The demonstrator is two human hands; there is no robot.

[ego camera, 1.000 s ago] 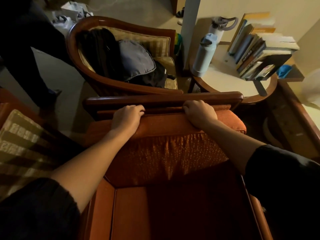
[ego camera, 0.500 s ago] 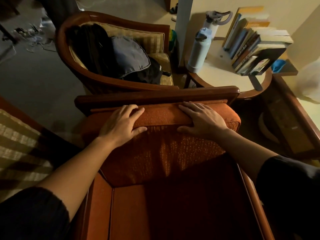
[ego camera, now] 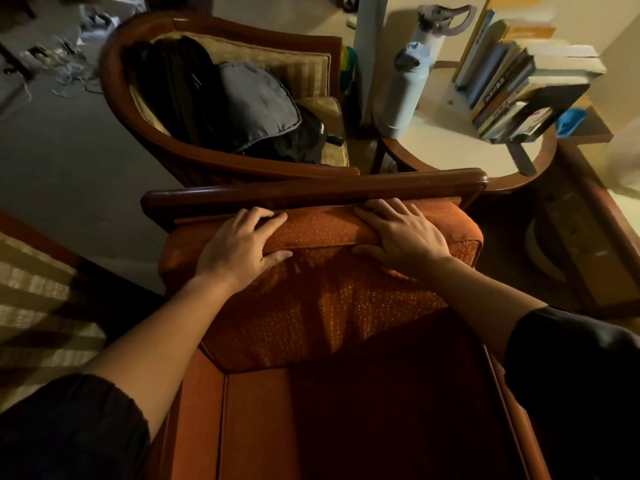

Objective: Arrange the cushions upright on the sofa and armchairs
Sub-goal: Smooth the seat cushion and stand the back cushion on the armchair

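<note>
Orange dotted fabric back cushion [ego camera: 322, 306] stood upright against dark wooden chair-back rail [ego camera: 311, 192].
Top edge is pressed by flat, spread left hand [ego camera: 239, 247] and right hand [ego camera: 405, 237]; no writing is legible.

The wooden back rail [ego camera: 311, 194] runs directly behind the orange cushion [ego camera: 322, 299], leaving no visible gap. The seat [ego camera: 346, 420] in front lies open. A second armchair [ego camera: 194, 147] blocks behind the rail; a round table [ego camera: 460, 150] with bottles [ego camera: 403, 95] stands right of it.
</note>
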